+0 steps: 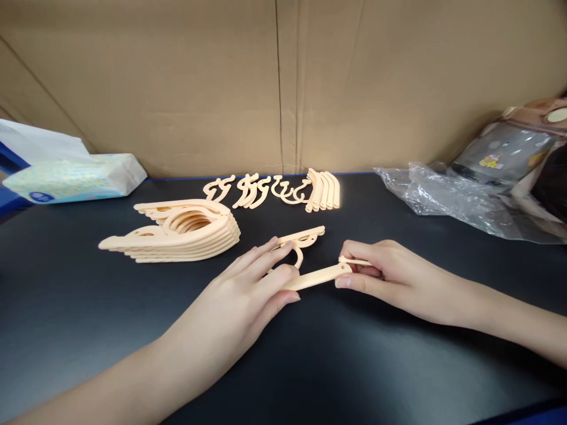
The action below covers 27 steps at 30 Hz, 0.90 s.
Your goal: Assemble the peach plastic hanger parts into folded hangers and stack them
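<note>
My left hand (248, 283) is closed over a cream plastic clothes hanger (316, 277), its bent middle mostly hidden under the fingers. One arm of the hanger points right toward me and ends in a small round hole. The other arm (310, 235) lies farther back. At the holed end, my right hand (394, 280) pinches a slim cream plastic piece (359, 261); most of that piece is hidden by the fingers. The piece meets or nearly meets the holed end; whether they are joined I cannot tell.
Left of my hands lies a stack of similar hanger bodies (212, 239). Along the back are several loose hooks (252, 192) and short curved arm pieces (325, 190). A tissue pack (88, 177) stands far left; a clear plastic bag (425, 192) and a transparent container (500, 150) are at right.
</note>
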Tool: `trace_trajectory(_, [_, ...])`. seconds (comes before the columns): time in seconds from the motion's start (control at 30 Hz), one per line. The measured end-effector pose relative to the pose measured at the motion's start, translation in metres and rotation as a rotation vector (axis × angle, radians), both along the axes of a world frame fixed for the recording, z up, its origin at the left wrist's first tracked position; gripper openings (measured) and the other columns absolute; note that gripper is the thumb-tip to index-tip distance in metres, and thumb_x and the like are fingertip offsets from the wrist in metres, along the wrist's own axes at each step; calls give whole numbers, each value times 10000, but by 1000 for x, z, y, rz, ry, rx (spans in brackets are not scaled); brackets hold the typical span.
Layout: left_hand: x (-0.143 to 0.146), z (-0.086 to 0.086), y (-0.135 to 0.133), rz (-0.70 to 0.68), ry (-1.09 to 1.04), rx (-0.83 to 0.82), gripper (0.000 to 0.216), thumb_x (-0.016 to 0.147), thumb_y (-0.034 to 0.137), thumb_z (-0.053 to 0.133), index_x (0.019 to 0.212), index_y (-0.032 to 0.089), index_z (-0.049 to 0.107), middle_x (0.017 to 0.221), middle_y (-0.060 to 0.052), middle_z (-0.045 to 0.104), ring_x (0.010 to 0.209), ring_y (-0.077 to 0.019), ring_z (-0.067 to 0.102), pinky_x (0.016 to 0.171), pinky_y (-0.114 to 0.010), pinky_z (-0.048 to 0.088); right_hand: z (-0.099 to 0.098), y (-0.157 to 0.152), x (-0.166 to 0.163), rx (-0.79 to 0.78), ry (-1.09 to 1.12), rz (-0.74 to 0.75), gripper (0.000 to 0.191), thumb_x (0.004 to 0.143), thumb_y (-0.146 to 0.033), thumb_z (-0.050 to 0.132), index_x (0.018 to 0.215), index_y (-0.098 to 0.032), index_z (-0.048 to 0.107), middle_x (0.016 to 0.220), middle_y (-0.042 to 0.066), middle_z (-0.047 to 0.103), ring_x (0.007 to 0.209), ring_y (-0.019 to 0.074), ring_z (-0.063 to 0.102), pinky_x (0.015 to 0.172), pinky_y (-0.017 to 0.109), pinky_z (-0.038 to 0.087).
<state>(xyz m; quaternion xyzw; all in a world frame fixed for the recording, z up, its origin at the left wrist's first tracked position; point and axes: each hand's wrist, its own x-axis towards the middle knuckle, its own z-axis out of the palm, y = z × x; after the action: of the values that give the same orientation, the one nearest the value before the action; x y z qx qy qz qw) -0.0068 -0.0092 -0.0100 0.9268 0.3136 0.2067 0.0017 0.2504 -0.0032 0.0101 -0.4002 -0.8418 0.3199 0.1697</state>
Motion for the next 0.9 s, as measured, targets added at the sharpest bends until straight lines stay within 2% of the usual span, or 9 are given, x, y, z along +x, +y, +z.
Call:
trace_trajectory(0.3, [-1,-4,1,-10,-51,-8,107,976,266,495,1051,214,551,1258,-46,627,1330,-224,466,1071,-413,462,-1,0,0,8,16,3,265,960,-343,524,759,-209,417,590,-92,356,518,81,343,503,220,263])
trace_trajectory(0.57, [-1,-3,1,-37,-57,-9,119,977,255,493,1035,201,581,1228,-44,649,1337,-220,457,1093,-384,442,-2,-2,1,164,-138,39,318,1006,-426,395,764,-220,380,610,-65,415,497,101,389,489,229,270])
trace_trajectory(0.73, [-2,-3,0,-42,-58,-31,112,970,241,506,1032,208,593,1264,-50,631,1349,-215,443,1120,-390,411,-7,-1,3,385,-250,69,337,1028,-440,300,785,-223,385,619,-52,471,445,104,402,460,241,254])
trace_trajectory(0.9, [0,-3,-1,-32,-57,-27,127,973,243,496,1036,199,597,1284,-75,618,1339,-242,455,1085,-422,449,-10,0,3,645,-320,96,367,1041,-410,271,770,-209,414,606,-45,490,428,99,409,437,249,231])
